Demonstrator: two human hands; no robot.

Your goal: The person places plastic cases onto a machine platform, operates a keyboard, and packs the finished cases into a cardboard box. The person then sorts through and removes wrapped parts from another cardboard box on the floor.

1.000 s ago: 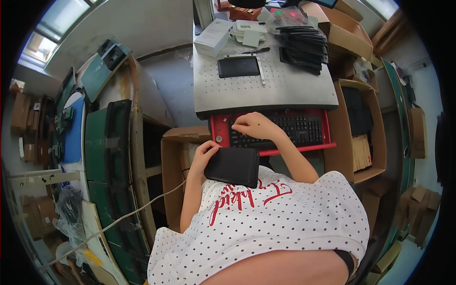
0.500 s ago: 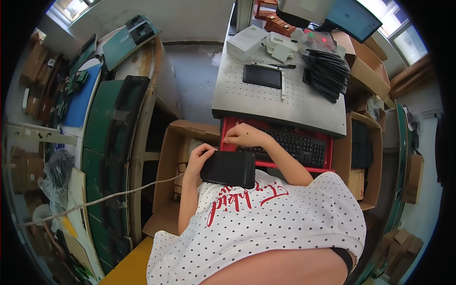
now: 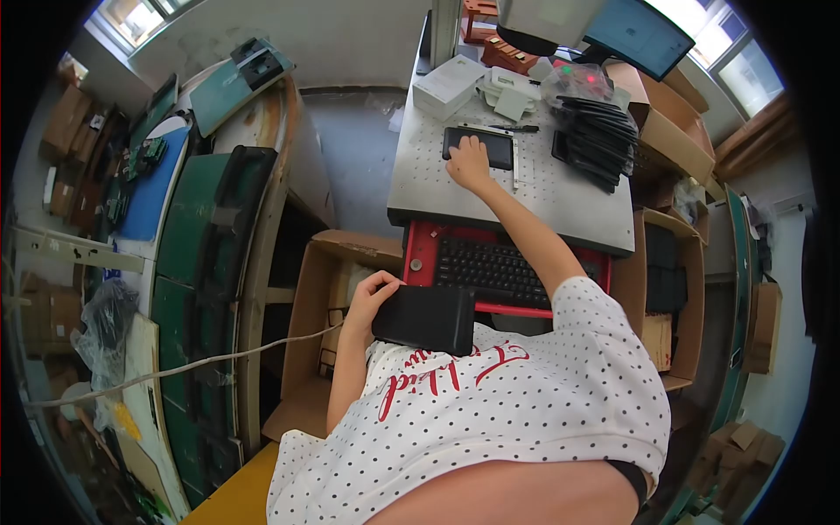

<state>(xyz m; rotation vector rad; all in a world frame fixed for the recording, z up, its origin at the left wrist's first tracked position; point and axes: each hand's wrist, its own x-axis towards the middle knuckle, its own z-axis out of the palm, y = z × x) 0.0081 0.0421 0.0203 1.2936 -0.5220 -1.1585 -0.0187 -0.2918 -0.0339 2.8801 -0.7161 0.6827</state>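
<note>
My left hand [image 3: 367, 299] grips the left edge of a flat black rectangular casing [image 3: 423, 319], held against my shirt over the front of the red drawer. Its thumb and fingers close on the casing's upper left corner. My right hand [image 3: 470, 164] is stretched out over the perforated metal platform [image 3: 420, 185]. Its fingers are apart and reach onto a black flat panel [image 3: 499, 150] lying there; whether they press or pull at it I cannot tell. A metal ruler-like strip [image 3: 515, 166] lies along the panel's right side.
Below the platform a black keyboard [image 3: 490, 269] sits in a red drawer [image 3: 418, 278]. Stacked black casings [image 3: 597, 144], a white box [image 3: 448, 86] and a monitor [image 3: 643, 35] stand farther back. Cardboard boxes flank the bench, one at left [image 3: 302, 302]. A cable [image 3: 219, 357] runs in from the left.
My right hand has moved from above the red drawer, beside the casing, forward to the panel on the platform. My left hand still holds the casing in nearly the same place.
</note>
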